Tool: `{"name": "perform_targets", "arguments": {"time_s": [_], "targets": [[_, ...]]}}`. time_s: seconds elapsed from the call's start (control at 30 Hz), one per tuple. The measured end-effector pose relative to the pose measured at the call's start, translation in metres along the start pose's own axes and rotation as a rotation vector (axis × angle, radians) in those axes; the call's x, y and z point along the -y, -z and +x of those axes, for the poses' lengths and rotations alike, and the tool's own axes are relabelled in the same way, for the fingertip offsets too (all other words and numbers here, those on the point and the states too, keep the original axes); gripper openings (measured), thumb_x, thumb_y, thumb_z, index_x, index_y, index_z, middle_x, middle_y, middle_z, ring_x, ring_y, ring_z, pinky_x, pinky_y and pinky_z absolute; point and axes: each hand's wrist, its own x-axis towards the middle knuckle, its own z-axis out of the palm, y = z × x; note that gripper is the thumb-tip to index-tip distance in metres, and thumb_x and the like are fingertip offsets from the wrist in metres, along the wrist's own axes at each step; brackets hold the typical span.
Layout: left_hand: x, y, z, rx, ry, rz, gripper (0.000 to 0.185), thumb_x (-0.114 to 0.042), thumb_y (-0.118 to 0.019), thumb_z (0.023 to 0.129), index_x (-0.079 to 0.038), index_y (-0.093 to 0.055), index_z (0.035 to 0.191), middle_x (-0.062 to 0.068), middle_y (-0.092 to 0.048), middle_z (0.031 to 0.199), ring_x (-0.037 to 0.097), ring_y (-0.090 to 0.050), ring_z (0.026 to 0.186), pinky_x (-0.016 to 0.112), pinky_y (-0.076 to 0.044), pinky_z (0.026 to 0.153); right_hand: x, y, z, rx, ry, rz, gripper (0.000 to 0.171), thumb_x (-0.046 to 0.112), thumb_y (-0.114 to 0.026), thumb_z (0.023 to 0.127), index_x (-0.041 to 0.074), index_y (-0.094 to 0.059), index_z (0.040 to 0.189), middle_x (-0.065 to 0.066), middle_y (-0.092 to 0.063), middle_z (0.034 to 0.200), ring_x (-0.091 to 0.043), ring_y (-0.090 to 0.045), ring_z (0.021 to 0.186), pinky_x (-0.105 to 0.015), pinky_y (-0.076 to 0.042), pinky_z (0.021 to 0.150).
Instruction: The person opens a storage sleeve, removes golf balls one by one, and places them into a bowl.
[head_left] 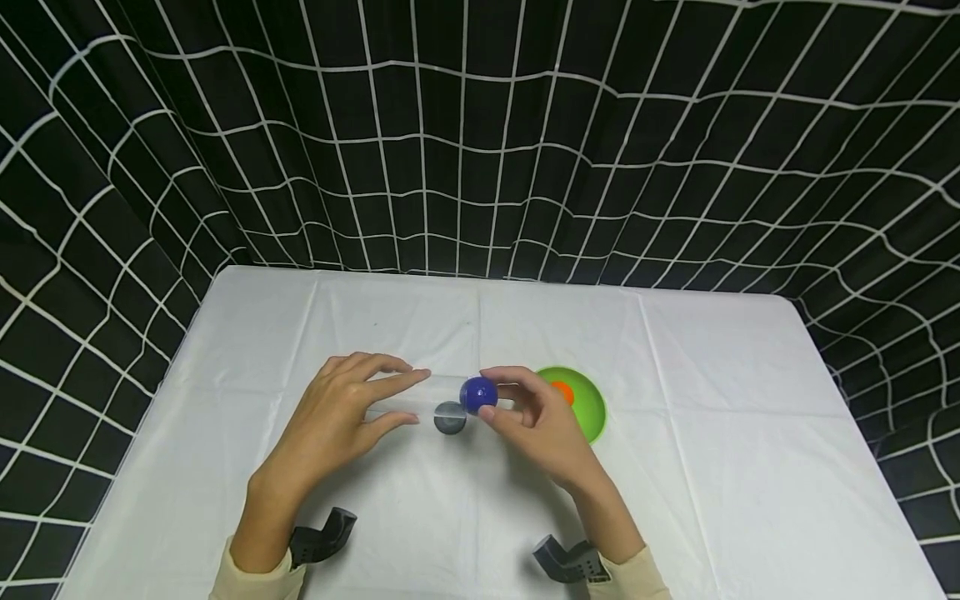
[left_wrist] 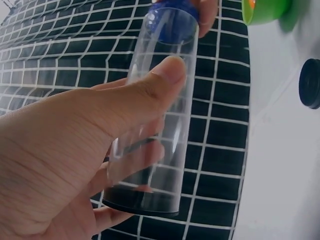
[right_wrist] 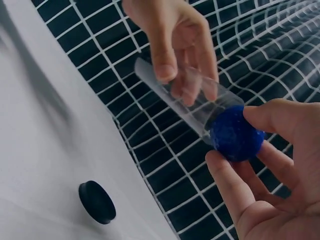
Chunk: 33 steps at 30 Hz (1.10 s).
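My left hand (head_left: 341, 417) grips a clear plastic tube (head_left: 444, 389) around its side, thumb on one face and fingers behind. In the left wrist view the tube has a dark closed end (left_wrist: 145, 205) near the palm. At its opposite end, a shiny blue ball (head_left: 478, 395) sits right at the mouth. My right hand (head_left: 543, 429) pinches that ball between thumb and fingertips. The right wrist view has the ball (right_wrist: 236, 134) overlapping the tube's rim, its bulk outside the tube. Both hands hold these things above the table.
A round black cap (right_wrist: 97, 202) lies on the white-covered table (head_left: 720, 467), partly behind the tube in the head view. Just beyond my right hand is a green bowl (head_left: 591, 410) with an orange ball (head_left: 564, 392) in it. Dark grid-patterned curtains (head_left: 480, 167) surround the table.
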Motion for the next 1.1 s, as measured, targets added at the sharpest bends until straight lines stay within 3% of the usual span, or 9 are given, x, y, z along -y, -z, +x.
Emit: {"name": "perform_targets", "arguments": {"time_s": [0.2, 0.33, 0.5, 0.8, 1.1], "targets": [[0.0, -0.001, -0.001, 0.017, 0.047, -0.009, 0.051, -0.04, -0.086, 0.088, -0.032, -0.073, 0.136, -0.003, -0.075, 0.127, 0.022, -0.069, 0.123, 0.05, -0.052, 0.108, 0.002, 0.009, 0.0, -0.043, 0.055, 0.066, 0.044, -0.007, -0.071, 0.093, -0.009, -0.058, 0.135, 0.004, -0.068, 0.125, -0.004, -0.07, 0.11, -0.015, -0.059, 0.077], [0.0, -0.001, 0.0, 0.021, 0.059, -0.011, 0.051, -0.041, -0.086, 0.087, -0.031, -0.073, 0.136, -0.004, -0.075, 0.126, 0.021, -0.07, 0.121, 0.049, -0.054, 0.107, 0.003, 0.018, -0.002, -0.071, 0.093, 0.053, 0.043, -0.007, -0.072, 0.092, -0.011, -0.059, 0.133, 0.003, -0.07, 0.122, -0.005, -0.071, 0.105, -0.015, -0.06, 0.076], [0.0, -0.002, 0.0, 0.016, 0.06, -0.007, 0.051, -0.041, -0.086, 0.087, -0.031, -0.074, 0.135, -0.005, -0.076, 0.125, 0.02, -0.071, 0.12, 0.048, -0.055, 0.107, 0.005, 0.031, -0.005, -0.075, 0.098, -0.001, 0.041, -0.004, -0.072, 0.095, -0.006, -0.06, 0.134, -0.001, -0.07, 0.121, -0.005, -0.071, 0.092, -0.014, -0.058, 0.071], [0.002, -0.003, -0.001, -0.001, 0.052, -0.011, 0.051, -0.042, -0.086, 0.087, -0.031, -0.074, 0.135, -0.007, -0.076, 0.124, 0.02, -0.072, 0.118, 0.048, -0.056, 0.104, 0.008, 0.048, -0.009, -0.115, 0.093, -0.067, 0.043, -0.006, -0.072, 0.094, -0.004, -0.06, 0.135, -0.002, -0.067, 0.128, -0.01, -0.075, 0.106, -0.022, -0.063, 0.091], [0.003, -0.003, -0.001, 0.001, 0.051, -0.016, 0.051, -0.042, -0.086, 0.087, -0.031, -0.074, 0.135, -0.007, -0.076, 0.124, 0.02, -0.072, 0.117, 0.048, -0.056, 0.104, 0.009, 0.055, -0.01, -0.155, 0.155, -0.192, 0.042, -0.009, -0.076, 0.091, -0.006, -0.064, 0.131, 0.0, -0.064, 0.129, -0.009, -0.068, 0.118, -0.02, -0.06, 0.099]]}}
